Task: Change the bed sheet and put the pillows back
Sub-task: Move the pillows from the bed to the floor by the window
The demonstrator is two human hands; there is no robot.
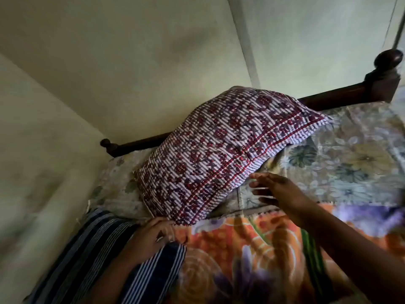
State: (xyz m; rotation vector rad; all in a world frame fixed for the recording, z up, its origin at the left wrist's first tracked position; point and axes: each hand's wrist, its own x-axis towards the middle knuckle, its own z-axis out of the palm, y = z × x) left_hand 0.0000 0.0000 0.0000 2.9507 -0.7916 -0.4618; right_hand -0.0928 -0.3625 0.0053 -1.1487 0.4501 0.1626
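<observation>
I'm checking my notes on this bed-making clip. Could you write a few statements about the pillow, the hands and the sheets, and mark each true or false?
1. The pillow stands propped at the dark wooden headboard. True.
2. The right hand grips the pillow. False: its fingers are spread open, just beside the pillow's near edge.
3. An orange sheet with flowers lies in front of the pillow. True.
4. The blue striped cloth lies on the right of the bed. False: it lies on the left, under the left hand.
</observation>
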